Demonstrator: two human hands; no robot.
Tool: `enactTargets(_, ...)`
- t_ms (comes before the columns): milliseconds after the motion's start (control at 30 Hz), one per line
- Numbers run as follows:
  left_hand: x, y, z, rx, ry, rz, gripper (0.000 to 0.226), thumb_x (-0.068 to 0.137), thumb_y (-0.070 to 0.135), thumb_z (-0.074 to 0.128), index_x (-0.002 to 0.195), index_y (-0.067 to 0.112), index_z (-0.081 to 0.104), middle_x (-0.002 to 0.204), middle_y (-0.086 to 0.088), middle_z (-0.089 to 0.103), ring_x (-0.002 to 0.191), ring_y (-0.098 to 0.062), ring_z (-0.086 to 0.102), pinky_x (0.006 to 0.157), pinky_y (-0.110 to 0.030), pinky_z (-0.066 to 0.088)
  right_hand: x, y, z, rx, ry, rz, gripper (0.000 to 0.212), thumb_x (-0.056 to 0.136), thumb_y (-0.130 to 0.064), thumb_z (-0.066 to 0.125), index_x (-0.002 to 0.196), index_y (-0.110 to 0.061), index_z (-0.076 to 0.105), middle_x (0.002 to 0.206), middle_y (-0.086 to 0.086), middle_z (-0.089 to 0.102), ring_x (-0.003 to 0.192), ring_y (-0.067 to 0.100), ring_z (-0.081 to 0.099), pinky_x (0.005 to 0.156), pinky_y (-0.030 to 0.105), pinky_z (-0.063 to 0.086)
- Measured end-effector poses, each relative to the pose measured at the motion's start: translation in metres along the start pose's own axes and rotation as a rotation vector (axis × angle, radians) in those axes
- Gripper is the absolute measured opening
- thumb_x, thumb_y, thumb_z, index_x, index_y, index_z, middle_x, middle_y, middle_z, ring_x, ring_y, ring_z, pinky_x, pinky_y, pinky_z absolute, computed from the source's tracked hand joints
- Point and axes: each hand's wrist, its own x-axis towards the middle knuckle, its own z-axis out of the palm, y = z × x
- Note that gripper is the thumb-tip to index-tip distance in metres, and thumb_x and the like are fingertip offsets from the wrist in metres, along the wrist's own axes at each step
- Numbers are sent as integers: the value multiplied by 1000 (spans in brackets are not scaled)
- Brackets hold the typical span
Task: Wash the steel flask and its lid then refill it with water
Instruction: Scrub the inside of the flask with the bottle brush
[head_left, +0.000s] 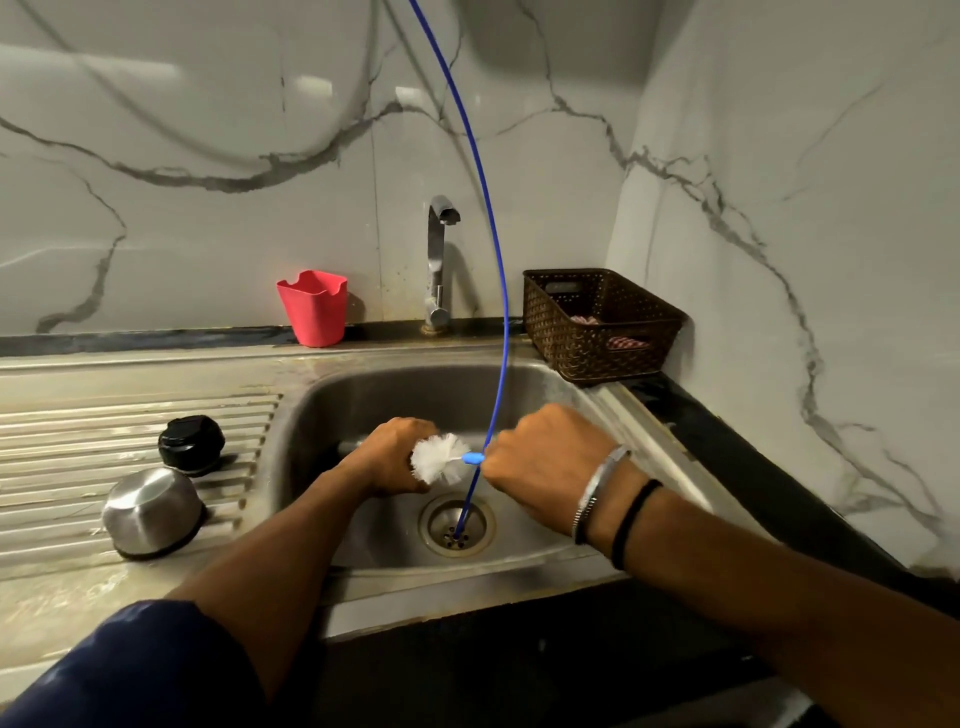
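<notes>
Sink (519, 395): flask (349, 446) lying horizontal, leftward.

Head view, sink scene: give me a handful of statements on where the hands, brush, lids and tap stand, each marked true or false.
1. The right hand holds the bottle brush by its blue handle. True.
2. Water is running from the tap. False: no stream shows below the spout.
3. The black lid and the steel cup sit on the ribbed drainboard, left of the sink. True.
4. The left hand is open and idle. False: it grips something over the basin, mostly hidden by the hand.
5. The red cup lies tipped over in the basin. False: it stands upright by the wall.
</notes>
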Motion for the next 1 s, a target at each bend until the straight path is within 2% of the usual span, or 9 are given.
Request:
enactTargets(67, -2, 2, -2, -12, -2, -4, 37, 60, 44, 72, 86, 18, 69, 82, 8, 65, 77, -20, 66, 68, -35, 52, 3, -4, -2, -27, -65, 10, 6, 88, -22, 68, 88, -18, 72, 81, 2, 71, 73, 26, 70, 55, 31, 31)
enactTargets(133, -3, 0, -4, -20, -8, -1, 39, 58, 43, 73, 90, 19, 70, 85, 9, 66, 80, -18, 66, 71, -36, 54, -4, 0, -9, -21, -119, 45, 21, 102, -17, 45, 113, -15, 63, 109, 6, 67, 99, 31, 65, 67, 36, 32)
enactTargets(300, -4, -1, -6, -37, 1, -9, 42, 57, 32, 80, 96, 20, 71, 88, 11, 64, 84, -19, 66, 74, -34, 52, -25, 21, -19, 84, -57, 232, 20, 104, -33, 44, 113, -21, 58, 112, 3, 62, 102, 28, 61, 71, 33, 28)
enactTargets(400, -6, 2, -9, -44, 4, -11, 43, 60, 42, 83, 95, 21, 71, 88, 11, 64, 83, -17, 65, 73, -32, 51, -16, 0, -6, 340, -146, 397, 22, 102, -36, 50, 113, -19, 58, 115, 7, 62, 104, 29, 60, 73, 33, 33)
enactTargets(567, -9, -2, -7, -89, 30, -20, 51, 57, 57, 73, 91, 20, 71, 85, 10, 67, 80, -17, 67, 73, -37, 55, -19, 17, -4, 768, -234, 636, 24, 95, -37, 61, 91, -16, 72, 80, -2, 70, 80, 16, 67, 71, 27, 51)
enactTargets(667, -8, -3, -7, -113, 29, -31, 45, 56, 54, 74, 89, 24, 71, 85, 11, 68, 81, -17, 69, 74, -37, 56, -20, 27, -4, 1234, -384, 817, 20, 97, -26, 61, 90, -13, 74, 42, -8, 51, 33, 6, 44, 37, 16, 32)
enactTargets(733, -8, 1, -8, -116, 20, -23, 39, 57, 56, 73, 82, 26, 68, 83, 10, 67, 79, -15, 68, 73, -35, 55, -15, 12, 6, 1664, -615, 963, 23, 102, -27, 51, 86, -15, 61, 43, -6, 33, 30, 7, 25, 39, 13, 16)
enactTargets(800, -9, 1, -8, -113, 22, -34, 39, 59, 56, 73, 80, 23, 67, 83, 9, 68, 79, -14, 68, 73, -36, 56, -11, 1, 14, 1956, -742, 987, 30, 106, -29, 40, 80, -18, 50, 44, -8, 24, 29, 5, 19, 35, 12, 14)
enactTargets(1000, -9, -6, -8, -116, 36, -95, 50, 55, 35, 82, 101, 17, 74, 99, 1, 74, 92, -21, 71, 84, -39, 57, -26, 34, 0, 2292, -729, 985, 32, 105, -23, 37, 76, -16, 49, 42, -9, 22, 26, 3, 19, 28, 15, 12)
